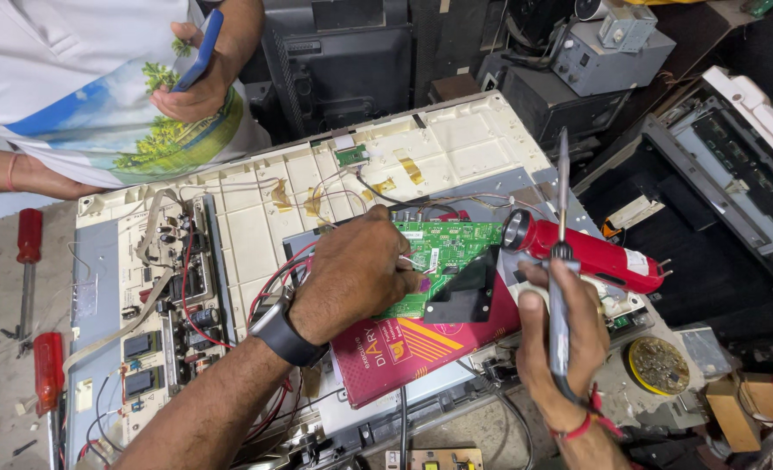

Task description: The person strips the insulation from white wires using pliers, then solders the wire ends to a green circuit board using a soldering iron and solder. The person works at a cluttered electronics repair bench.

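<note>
Our left hand (360,265) pinches thin wires on the green circuit board (443,261), center, atop a maroon book (404,348). Right hand (560,335) is closed round a grey soldering iron (560,252), tip up. Risk: iron drifts, burns the red torch (591,252) or wires; board slips off book.

Two red-handled screwdrivers (30,261) (49,370) lie on the tabletop (3,348) at the left. A bystander in a printed shirt (99,78) holds a blue phone (199,50). A round tin (658,365) sits lower right, and grey equipment boxes (608,57) stand behind.
</note>
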